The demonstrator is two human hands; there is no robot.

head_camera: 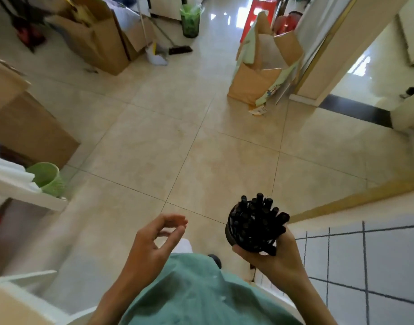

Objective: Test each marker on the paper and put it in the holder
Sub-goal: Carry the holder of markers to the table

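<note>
Head view: right hand cups a black holder packed with black markers, fingers curled round its base, above the tiled floor. Left hand hangs free, fingers loosely curled, holding nothing. No paper visible. Advice: keep the holder upright and steady underneath; markers splay and could spill.

Home hallway – glossy beige floor tiles, cardboard boxes, broom, green waste bins
</note>
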